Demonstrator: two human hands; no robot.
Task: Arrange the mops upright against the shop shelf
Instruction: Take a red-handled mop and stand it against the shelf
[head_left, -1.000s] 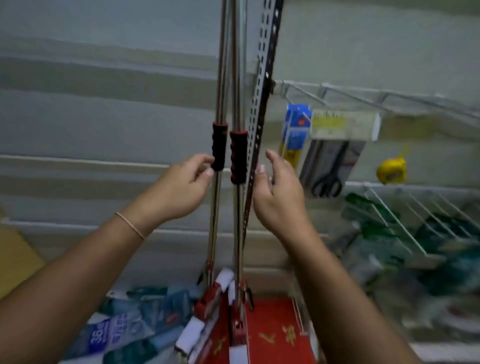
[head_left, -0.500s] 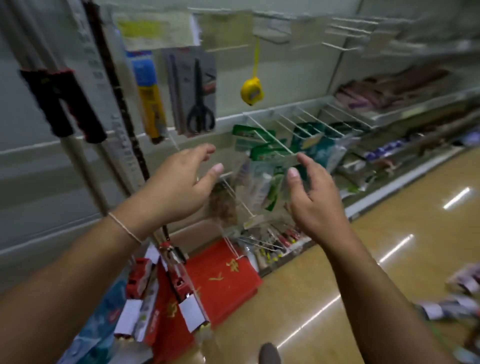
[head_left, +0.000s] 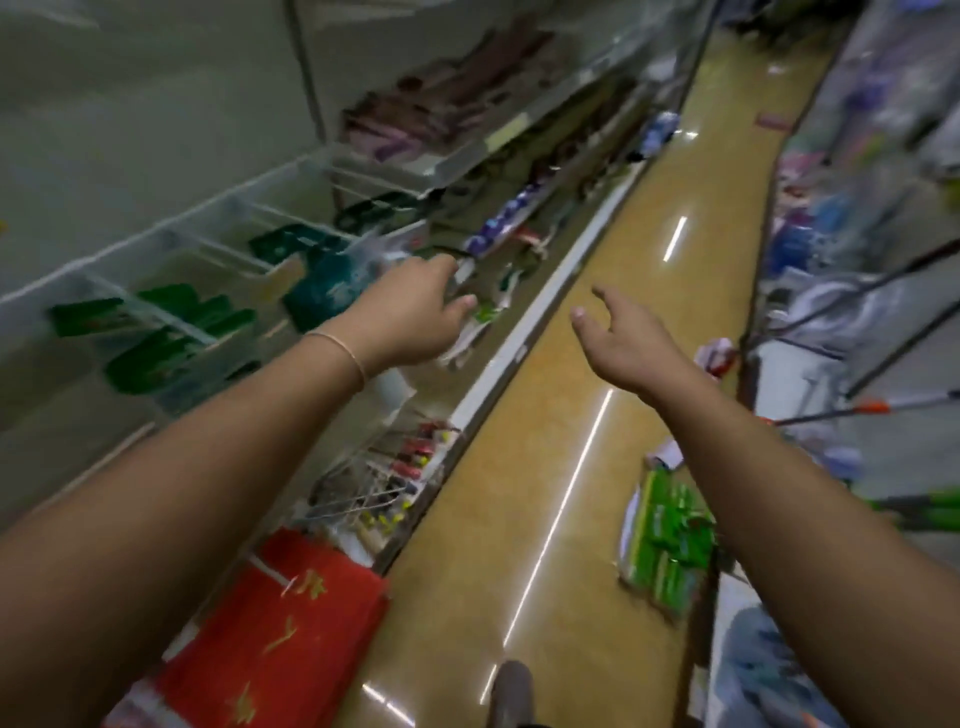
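The tan aisle floor (head_left: 613, 322) runs away beyond both sets of fingers, with the shop shelf (head_left: 218, 244) along the left hand's outer side. A red bag (head_left: 291, 618) lies low, well behind the left fingers, nearer the body. Green packets (head_left: 670, 540) lie on the floor behind the right fingers. Long poles (head_left: 852, 410) lean out to the right of the right hand; blur hides whether they are mops. The left hand (head_left: 410, 312) holds nothing, fingers loosely curled near the shelf's hanging goods. The right hand (head_left: 628, 343) is empty, fingers spread wide above the floor.
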